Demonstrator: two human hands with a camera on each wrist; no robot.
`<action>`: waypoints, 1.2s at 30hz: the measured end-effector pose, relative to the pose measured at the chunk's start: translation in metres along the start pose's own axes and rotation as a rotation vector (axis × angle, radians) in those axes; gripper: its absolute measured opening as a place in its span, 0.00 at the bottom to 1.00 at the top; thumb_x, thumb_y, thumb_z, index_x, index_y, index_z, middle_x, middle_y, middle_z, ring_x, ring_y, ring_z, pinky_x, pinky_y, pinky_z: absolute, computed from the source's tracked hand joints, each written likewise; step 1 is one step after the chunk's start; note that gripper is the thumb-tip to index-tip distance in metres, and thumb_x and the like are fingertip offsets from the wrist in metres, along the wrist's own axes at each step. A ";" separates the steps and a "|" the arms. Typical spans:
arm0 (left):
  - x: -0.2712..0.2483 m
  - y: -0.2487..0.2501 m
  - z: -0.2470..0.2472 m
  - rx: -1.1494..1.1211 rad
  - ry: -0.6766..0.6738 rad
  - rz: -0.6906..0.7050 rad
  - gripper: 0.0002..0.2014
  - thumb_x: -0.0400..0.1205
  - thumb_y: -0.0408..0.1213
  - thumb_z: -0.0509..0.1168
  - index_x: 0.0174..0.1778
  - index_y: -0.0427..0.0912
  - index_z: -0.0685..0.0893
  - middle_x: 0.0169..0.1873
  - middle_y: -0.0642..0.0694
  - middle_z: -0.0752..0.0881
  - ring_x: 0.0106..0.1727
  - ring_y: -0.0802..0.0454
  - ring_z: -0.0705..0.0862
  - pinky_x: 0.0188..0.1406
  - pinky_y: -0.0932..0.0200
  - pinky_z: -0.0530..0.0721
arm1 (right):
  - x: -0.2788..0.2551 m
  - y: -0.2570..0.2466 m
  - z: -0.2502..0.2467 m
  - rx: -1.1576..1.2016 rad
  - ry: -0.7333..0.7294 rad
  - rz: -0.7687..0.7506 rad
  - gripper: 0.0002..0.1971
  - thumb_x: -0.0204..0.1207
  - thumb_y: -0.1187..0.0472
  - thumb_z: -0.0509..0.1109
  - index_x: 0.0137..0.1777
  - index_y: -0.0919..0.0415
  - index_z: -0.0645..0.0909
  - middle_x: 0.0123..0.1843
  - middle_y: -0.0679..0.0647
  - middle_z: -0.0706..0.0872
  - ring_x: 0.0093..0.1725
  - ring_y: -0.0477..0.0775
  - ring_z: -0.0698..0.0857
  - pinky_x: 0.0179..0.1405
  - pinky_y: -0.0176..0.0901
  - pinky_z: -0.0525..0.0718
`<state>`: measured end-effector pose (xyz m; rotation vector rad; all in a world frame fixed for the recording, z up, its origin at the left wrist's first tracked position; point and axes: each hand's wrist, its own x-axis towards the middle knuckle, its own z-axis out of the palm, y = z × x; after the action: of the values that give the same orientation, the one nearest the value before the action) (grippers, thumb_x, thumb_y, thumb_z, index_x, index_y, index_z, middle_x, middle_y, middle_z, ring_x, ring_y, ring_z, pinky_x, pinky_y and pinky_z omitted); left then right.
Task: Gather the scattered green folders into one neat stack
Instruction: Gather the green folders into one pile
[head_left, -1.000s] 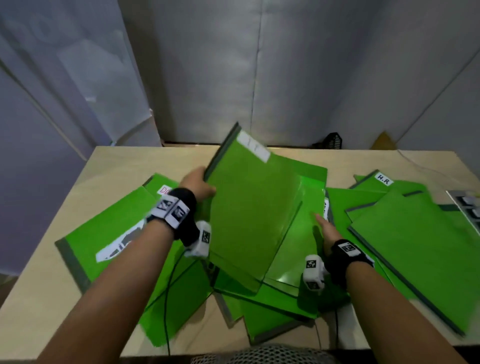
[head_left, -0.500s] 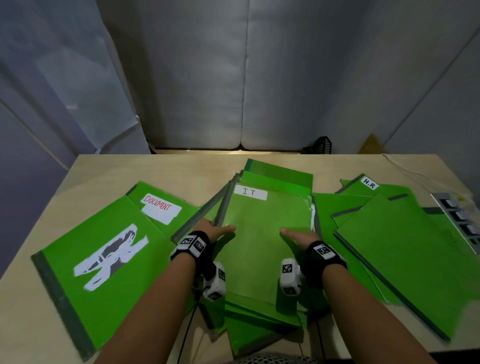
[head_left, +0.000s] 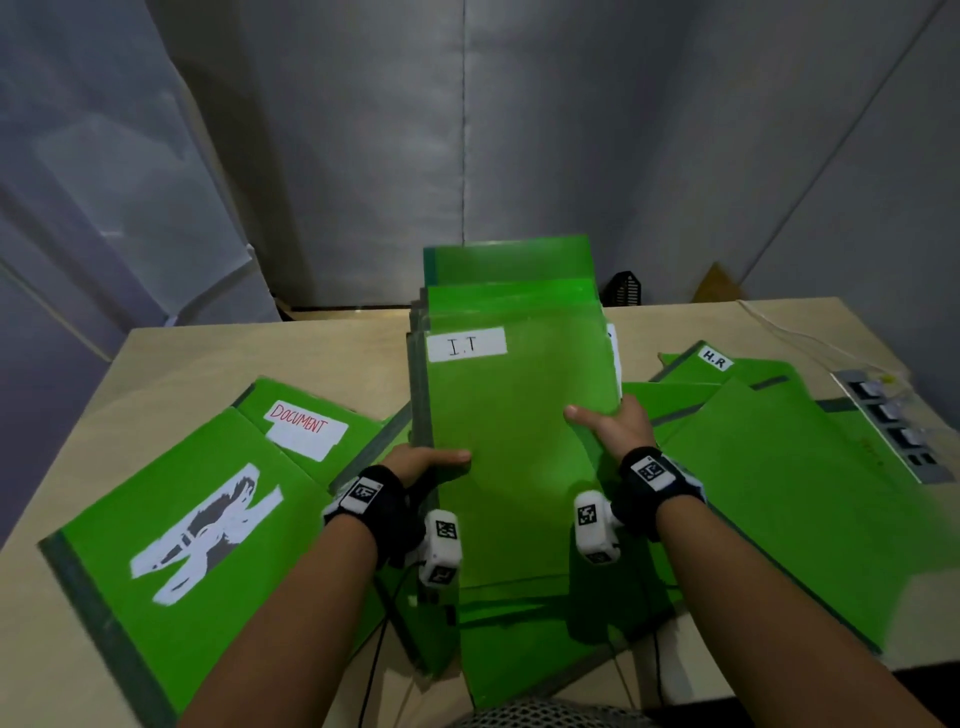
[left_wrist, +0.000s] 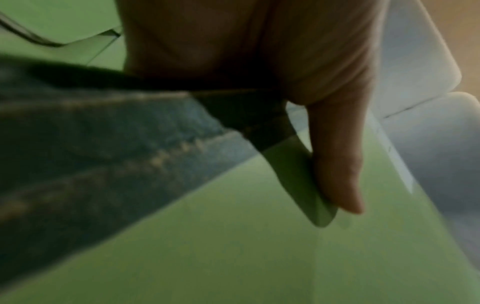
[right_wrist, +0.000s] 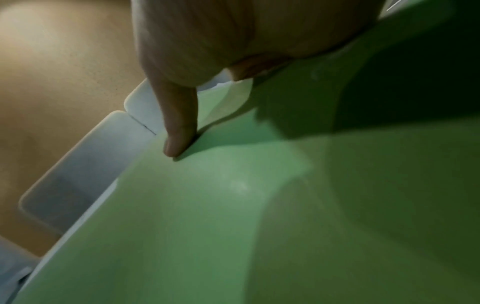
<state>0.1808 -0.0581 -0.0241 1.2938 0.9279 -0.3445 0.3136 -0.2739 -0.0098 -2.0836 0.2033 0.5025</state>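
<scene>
A bundle of several green folders (head_left: 514, 441), the top one labelled "I.T", is held tilted with its far end raised above the table's middle. My left hand (head_left: 421, 462) grips its left edge, and in the left wrist view the thumb (left_wrist: 335, 154) lies on the top cover (left_wrist: 233, 246). My right hand (head_left: 613, 426) grips the right edge, its thumb (right_wrist: 179, 123) pressing the cover (right_wrist: 233, 205). The fingers beneath are hidden. More green folders lie under the bundle's near end.
On the wooden table (head_left: 234, 353) a "DOCUMENT" folder (head_left: 311, 415) and a big folder with a white figure (head_left: 156, 545) lie at left. An "H.R" folder (head_left: 717, 364) and a large plain one (head_left: 779, 493) lie at right, beside a power strip (head_left: 893, 426).
A second ago my left hand was lowering a folder onto the pile. Half a second ago both hands lay on the flat pile; now they grip its sides and the bundle is tilted up.
</scene>
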 end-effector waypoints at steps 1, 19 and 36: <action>-0.004 0.003 0.000 -0.024 -0.003 0.040 0.23 0.75 0.32 0.74 0.63 0.25 0.80 0.39 0.42 0.88 0.41 0.46 0.87 0.36 0.64 0.85 | 0.001 -0.003 -0.002 0.014 -0.025 -0.005 0.51 0.68 0.48 0.78 0.83 0.63 0.52 0.84 0.62 0.59 0.81 0.65 0.62 0.76 0.63 0.65; 0.001 -0.010 -0.011 0.104 0.224 0.123 0.35 0.67 0.34 0.80 0.69 0.30 0.75 0.54 0.34 0.85 0.52 0.39 0.83 0.56 0.52 0.79 | 0.042 0.103 -0.101 -1.010 0.118 0.347 0.63 0.58 0.33 0.78 0.83 0.65 0.47 0.82 0.69 0.60 0.80 0.71 0.63 0.73 0.72 0.68; 0.002 -0.015 -0.011 0.209 0.283 -0.048 0.47 0.67 0.43 0.80 0.78 0.30 0.65 0.65 0.32 0.79 0.62 0.33 0.78 0.66 0.40 0.78 | 0.039 0.059 -0.100 -1.195 0.204 -0.101 0.13 0.83 0.70 0.52 0.65 0.72 0.69 0.52 0.66 0.88 0.51 0.66 0.88 0.43 0.52 0.83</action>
<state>0.1679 -0.0517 -0.0357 1.5405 1.1868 -0.3059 0.3559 -0.3879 -0.0258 -3.2922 -0.1404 0.3699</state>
